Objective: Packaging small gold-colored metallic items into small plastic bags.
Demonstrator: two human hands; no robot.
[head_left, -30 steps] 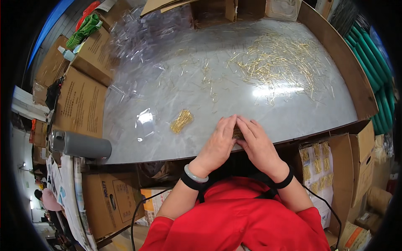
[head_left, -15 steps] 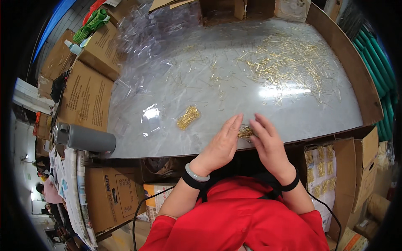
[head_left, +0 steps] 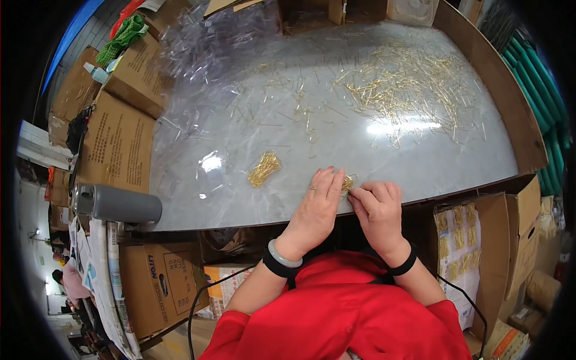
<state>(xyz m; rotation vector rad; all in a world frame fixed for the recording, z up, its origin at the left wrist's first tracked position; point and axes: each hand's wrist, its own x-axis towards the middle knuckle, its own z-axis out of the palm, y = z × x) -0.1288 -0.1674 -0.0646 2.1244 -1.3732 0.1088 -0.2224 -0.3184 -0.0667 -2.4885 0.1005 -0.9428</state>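
Note:
My left hand [head_left: 314, 203] rests at the near edge of the table with its fingers stretched out, flat against the left side of a small clear packet of gold wire hooks [head_left: 347, 182]. On the packet's other side my right hand [head_left: 380, 211] is closed, its thumb and fingertips pinching the near right edge. My hands partly cover this packet. To the left lies a filled packet of gold wire hooks [head_left: 264, 169], apart from both hands. Farther left is a flat clear plastic bag [head_left: 211, 171]. A wide heap of loose gold hooks [head_left: 408, 87] spreads over the far right.
Clear plastic bags [head_left: 210, 60] pile up at the far left of the grey table [head_left: 336, 150]. A grey bottle [head_left: 123, 203] lies at the left edge by cardboard boxes [head_left: 117, 141]. A raised board [head_left: 492, 90] borders the right side. Below right, an open carton [head_left: 459, 240] holds several filled packets.
My right hand has come down and its fingers have closed at the packet's edge. My left fingers have stayed beside the packet. The view has shifted slightly.

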